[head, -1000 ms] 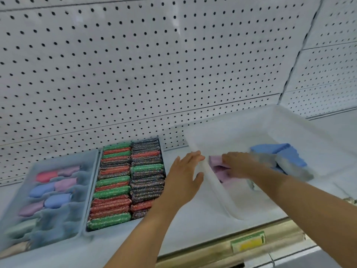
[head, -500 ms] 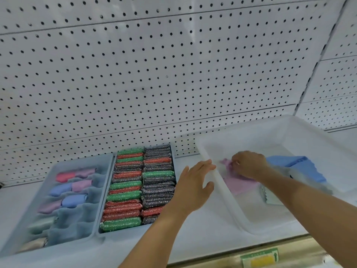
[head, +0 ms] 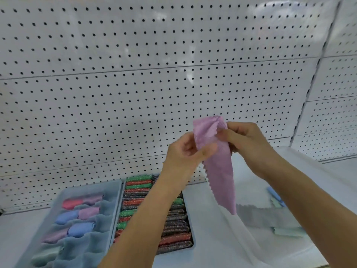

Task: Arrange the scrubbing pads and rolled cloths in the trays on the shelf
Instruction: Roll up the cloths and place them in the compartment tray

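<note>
Pink cloth up in both hands, ready for rolling

At 7 o'clock sat the grey tray (head: 114, 192) of rolled cloths (head: 81, 229), and just beside it toward 6 the tray of scrubbing pads (head: 135, 202), packed tight. Centre frame, the left hand (head: 185, 151) pinched the pink cloth (head: 220, 167) with curled fingers; at its 3 o'clock the right hand (head: 245, 138) gripped the top corner. The cloth hung limp above the shelf (head: 11, 233): light, soft, floppy, best taken at corners or an edge, I'd say. At 4 o'clock, the white bin (head: 249, 244) held grey, blue and green cloths. The left forearm crossed over the pads.
</note>
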Available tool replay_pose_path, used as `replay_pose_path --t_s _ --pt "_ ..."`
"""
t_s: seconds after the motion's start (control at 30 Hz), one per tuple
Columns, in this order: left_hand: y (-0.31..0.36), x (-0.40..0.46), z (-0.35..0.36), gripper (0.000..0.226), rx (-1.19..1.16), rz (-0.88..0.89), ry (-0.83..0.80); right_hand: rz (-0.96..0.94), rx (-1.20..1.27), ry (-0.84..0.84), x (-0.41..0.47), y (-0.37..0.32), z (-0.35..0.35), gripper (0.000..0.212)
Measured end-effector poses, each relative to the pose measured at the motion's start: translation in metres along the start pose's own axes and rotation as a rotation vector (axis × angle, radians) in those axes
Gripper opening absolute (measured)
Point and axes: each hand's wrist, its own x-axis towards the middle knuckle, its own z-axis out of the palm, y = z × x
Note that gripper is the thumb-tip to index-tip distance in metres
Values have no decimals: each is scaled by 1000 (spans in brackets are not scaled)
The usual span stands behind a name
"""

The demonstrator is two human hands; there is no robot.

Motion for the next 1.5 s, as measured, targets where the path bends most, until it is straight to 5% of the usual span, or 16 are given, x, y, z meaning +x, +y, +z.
replay_pose_path --t_s 0.13,0.27,0.43,0.67,0.83,0.93,1.17,1.3,1.4,1.5 --pt "28 -8 -34 25 65 154 188 -67 1 -41 5 -27 37 15" --pt "45 -21 -72 20 127 234 282 -119 -8 -74 14 -45 80 13" --pt "24 -41 -135 83 275 -142 -34 -165 17 -108 36 -58 125 9" --pt "-7 -49 -196 22 61 -485 77 -273 0 -270 27 -47 167 5" --pt "-16 -43 -214 25 -75 -558 223 -382 -284 -325 -7 -1 185 22" --pt "-16 -42 -217 28 -181 -596 285 -682 -514 -343 -17 30 196 23" --pt "-22 -35 -221 23 -263 -593 249 -1140 -994 -404 -11 67 186 26" --pt "-17 -36 -216 20 -340 -605 163 -1288 -1050 -252 -6 72 191 32" --pt "-21 -40 -216 20 -355 -613 146 -1176 -834 -136 -4 60 203 22" --pt "-31 -45 -217 32 -360 -591 201 -586 -390 -89 -8 27 216 8"
